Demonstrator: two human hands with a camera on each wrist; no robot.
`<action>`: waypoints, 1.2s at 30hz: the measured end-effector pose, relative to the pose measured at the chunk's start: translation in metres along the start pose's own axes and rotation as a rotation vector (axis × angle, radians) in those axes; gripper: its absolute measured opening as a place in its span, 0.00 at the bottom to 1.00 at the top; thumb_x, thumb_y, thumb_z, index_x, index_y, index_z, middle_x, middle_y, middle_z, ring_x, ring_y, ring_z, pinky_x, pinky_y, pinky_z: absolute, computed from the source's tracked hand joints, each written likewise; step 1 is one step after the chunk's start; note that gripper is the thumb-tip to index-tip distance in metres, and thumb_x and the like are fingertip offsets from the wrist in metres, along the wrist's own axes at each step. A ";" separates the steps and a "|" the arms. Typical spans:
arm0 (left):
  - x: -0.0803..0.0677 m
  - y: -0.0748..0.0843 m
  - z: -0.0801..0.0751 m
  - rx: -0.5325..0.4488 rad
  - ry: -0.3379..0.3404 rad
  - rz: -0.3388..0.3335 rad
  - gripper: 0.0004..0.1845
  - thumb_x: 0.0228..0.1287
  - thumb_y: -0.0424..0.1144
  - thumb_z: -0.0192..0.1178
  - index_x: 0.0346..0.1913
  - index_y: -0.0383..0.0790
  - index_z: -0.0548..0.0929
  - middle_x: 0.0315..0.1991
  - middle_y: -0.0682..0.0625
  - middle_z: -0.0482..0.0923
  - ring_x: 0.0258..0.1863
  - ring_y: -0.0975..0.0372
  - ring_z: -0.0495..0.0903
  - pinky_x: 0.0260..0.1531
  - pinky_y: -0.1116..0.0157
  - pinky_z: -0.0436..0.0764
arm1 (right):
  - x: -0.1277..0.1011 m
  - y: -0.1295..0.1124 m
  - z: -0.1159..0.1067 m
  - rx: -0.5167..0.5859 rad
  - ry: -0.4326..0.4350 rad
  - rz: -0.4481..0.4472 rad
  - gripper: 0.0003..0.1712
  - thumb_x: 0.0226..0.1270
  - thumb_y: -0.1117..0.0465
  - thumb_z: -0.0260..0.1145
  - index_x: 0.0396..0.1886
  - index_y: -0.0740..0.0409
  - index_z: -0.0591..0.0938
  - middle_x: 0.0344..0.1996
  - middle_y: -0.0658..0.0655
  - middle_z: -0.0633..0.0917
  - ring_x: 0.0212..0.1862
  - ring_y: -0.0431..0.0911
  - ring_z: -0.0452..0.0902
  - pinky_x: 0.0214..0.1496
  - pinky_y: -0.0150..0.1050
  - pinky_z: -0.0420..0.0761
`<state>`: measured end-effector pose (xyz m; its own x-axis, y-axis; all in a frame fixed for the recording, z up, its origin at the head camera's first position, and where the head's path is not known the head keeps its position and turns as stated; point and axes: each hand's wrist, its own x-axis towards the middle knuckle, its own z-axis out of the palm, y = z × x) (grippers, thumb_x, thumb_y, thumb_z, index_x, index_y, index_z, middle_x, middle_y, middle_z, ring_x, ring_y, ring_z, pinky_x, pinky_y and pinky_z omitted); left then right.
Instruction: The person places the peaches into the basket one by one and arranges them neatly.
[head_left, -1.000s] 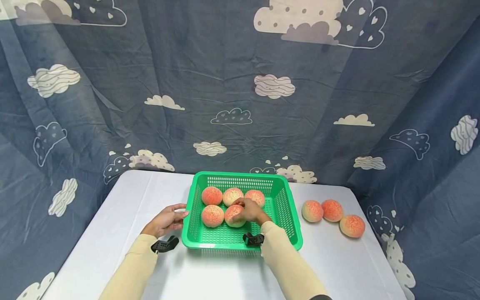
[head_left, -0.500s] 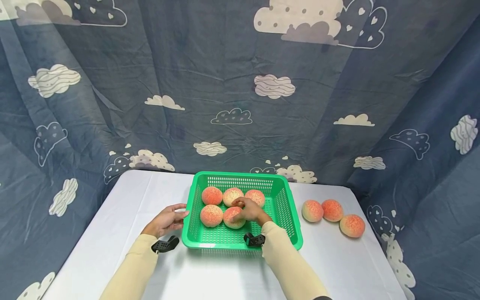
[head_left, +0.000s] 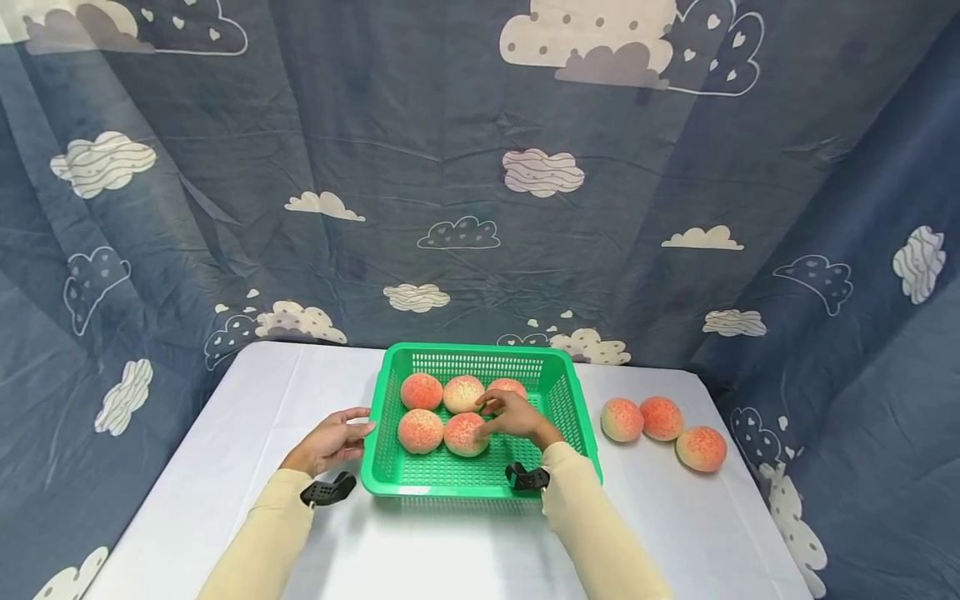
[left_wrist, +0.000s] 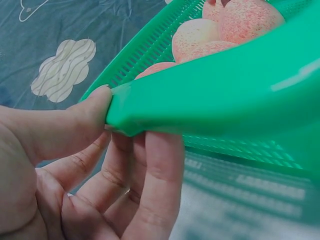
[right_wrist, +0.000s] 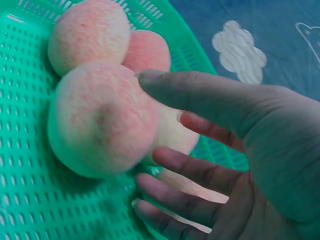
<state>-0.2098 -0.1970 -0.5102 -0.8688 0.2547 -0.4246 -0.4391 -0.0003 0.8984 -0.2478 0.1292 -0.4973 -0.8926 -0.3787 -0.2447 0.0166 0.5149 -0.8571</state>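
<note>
A green plastic basket [head_left: 442,490] sits on the white-covered table, holding two rows of pinkish peaches. At its left side my left hand [head_left: 330,442] grips the rim; in the left wrist view the thumb [left_wrist: 95,107] is on the edge and the fingers are under it. My right hand [head_left: 517,417] is inside the basket with its fingers spread. Its thumb tip is right at the front-row right peach [right_wrist: 100,120], and nothing is enclosed by the fingers. Beside that peach lies the front-left peach [head_left: 420,431]. My right hand partly covers the back-right peach [head_left: 507,387].
Three more peaches lie on the table right of the basket, the nearest one [head_left: 701,449] towards the right edge. A dark blue cloud-patterned curtain [head_left: 450,275] hangs behind the table and along both sides.
My right hand has shifted right, off the front-right peach, and its fingers have opened. The two front peaches slid slightly left. My left hand stays at the rim.
</note>
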 end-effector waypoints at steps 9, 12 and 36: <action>0.000 0.001 -0.002 0.013 0.007 -0.006 0.27 0.71 0.33 0.54 0.68 0.27 0.60 0.33 0.51 0.83 0.31 0.64 0.82 0.34 0.65 0.83 | -0.018 0.002 -0.035 0.076 -0.024 0.017 0.33 0.56 0.62 0.74 0.61 0.64 0.73 0.54 0.69 0.76 0.51 0.54 0.76 0.47 0.59 0.79; -0.001 0.002 -0.003 0.015 0.003 -0.001 0.28 0.71 0.33 0.54 0.69 0.26 0.59 0.33 0.51 0.83 0.31 0.64 0.82 0.35 0.65 0.83 | -0.023 0.006 -0.049 0.097 0.001 0.005 0.34 0.56 0.61 0.74 0.62 0.63 0.73 0.53 0.69 0.77 0.49 0.53 0.77 0.44 0.55 0.80; -0.001 0.002 0.004 0.011 0.025 -0.010 0.27 0.71 0.31 0.54 0.68 0.25 0.61 0.35 0.49 0.82 0.33 0.63 0.82 0.38 0.64 0.83 | -0.081 0.064 -0.139 0.238 0.342 -0.075 0.35 0.62 0.60 0.70 0.65 0.68 0.67 0.59 0.74 0.72 0.45 0.36 0.79 0.51 0.53 0.80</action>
<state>-0.2091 -0.1936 -0.5075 -0.8699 0.2304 -0.4361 -0.4453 0.0131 0.8953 -0.2375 0.2998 -0.4694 -0.9928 -0.1105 -0.0470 0.0132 0.2887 -0.9573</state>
